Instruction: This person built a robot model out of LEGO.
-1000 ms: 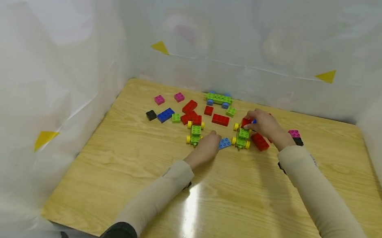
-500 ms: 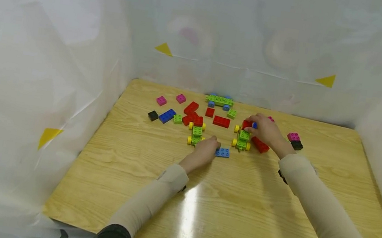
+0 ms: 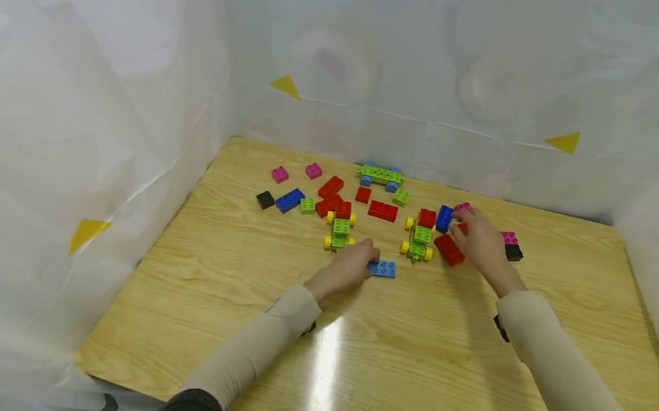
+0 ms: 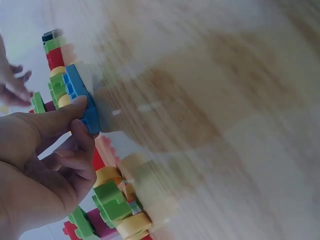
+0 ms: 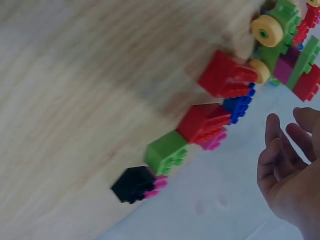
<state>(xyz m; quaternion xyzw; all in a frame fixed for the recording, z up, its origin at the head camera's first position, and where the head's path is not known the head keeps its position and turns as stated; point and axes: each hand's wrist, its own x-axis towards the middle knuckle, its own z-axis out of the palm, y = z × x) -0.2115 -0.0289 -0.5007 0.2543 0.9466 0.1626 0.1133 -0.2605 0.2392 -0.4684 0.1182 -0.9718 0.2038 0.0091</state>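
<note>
My left hand (image 3: 346, 266) pinches a light blue brick (image 3: 384, 268) at its left end, low over the table. In the left wrist view, thumb and fingers grip the same blue brick (image 4: 74, 80). Just behind stand two small green cars with yellow wheels: the left car (image 3: 341, 229) and the right car (image 3: 421, 237), each with a red brick on its rear. My right hand (image 3: 482, 244) hovers over bricks to the right of that car. Its fingers are loosely bent around nothing in the right wrist view, where the hand (image 5: 292, 165) is apart from the bricks.
Beside the right car lie a dark blue brick (image 3: 444, 218) and a long red brick (image 3: 449, 250). A green car base with blue wheels (image 3: 380, 175) stands at the back. Loose bricks, including a blue brick (image 3: 290, 200) and a black brick (image 3: 265, 200), lie at left.
My right hand has let go of the red brick on the right car and moved right. My left hand has drawn the light blue brick nearer and turned it level.
</note>
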